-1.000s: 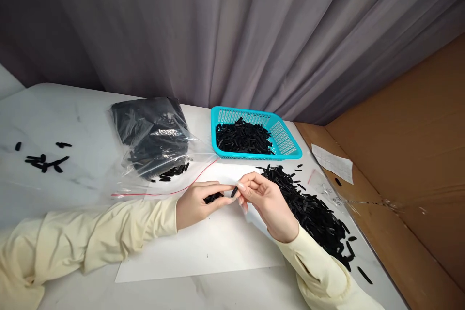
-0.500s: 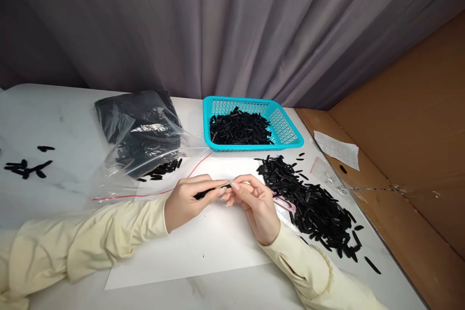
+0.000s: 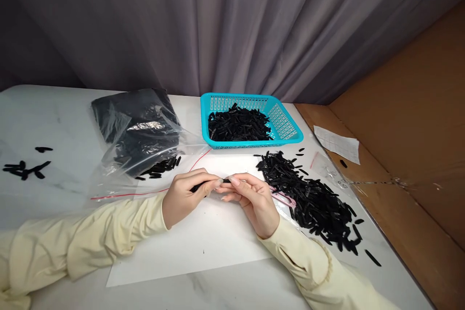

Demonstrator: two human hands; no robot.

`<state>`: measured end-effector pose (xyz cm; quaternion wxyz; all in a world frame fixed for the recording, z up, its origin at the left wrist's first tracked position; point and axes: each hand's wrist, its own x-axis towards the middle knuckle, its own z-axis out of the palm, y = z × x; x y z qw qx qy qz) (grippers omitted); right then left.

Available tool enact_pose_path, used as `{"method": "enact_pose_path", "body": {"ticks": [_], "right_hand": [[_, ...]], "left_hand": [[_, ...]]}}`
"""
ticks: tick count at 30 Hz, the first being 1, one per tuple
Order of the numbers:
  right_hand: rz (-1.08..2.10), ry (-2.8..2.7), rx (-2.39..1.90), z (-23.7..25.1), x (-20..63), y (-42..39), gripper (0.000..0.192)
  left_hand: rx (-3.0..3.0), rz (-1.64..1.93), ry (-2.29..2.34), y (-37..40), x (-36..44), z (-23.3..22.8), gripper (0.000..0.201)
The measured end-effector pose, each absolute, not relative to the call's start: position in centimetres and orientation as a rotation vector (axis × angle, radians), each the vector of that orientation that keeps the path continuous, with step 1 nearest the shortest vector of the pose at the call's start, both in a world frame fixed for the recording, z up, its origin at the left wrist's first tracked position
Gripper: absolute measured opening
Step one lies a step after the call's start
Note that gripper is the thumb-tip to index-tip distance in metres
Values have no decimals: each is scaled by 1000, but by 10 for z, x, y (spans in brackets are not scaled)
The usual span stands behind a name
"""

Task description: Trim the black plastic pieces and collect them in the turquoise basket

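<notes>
Both hands meet above the white paper sheet [image 3: 174,247]. My left hand [image 3: 185,196] is closed round a narrow black piece [image 3: 197,187], partly hidden by the fingers. Between the hands, a thin black strip [image 3: 225,180] runs from the left fingertips to the right. My right hand [image 3: 256,198] pinches its end between thumb and forefinger, with the other fingers curled below. Whether the strip and the piece in the left palm are one thing, I cannot tell. Close to the right wrist lie a pink tool with a slot [image 3: 282,197] and a heap of small black strips [image 3: 319,208].
A blue basket [image 3: 250,144] at the back holds many black strips. Left of it lies a clear zip bag [image 3: 141,126] with black contents, several strips by its mouth. More strips [image 3: 27,169] lie far left. A paper slip [image 3: 337,144] rests by the brown board [image 3: 410,92] at right.
The hands stay together at nearly the same place. More of the black strip now shows between the fingertips. The whole view has shifted slightly.
</notes>
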<state>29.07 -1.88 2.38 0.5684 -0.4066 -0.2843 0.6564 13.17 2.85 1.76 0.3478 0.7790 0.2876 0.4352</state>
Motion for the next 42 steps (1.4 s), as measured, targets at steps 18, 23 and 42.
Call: {"method": "enact_pose_path", "body": {"ticks": [18,23,42], "right_hand": [[1571,-690,-911,24,291,-18,14],[1567,-699,-917,23,291,-16,16],[1470,-779,-955,23,294,-18,12]], "left_hand": [[1937,1181,757,24,134,20,15],[1938,1130,765,23,134,21,17],[1967,1074,771,24,133,21,23]]}}
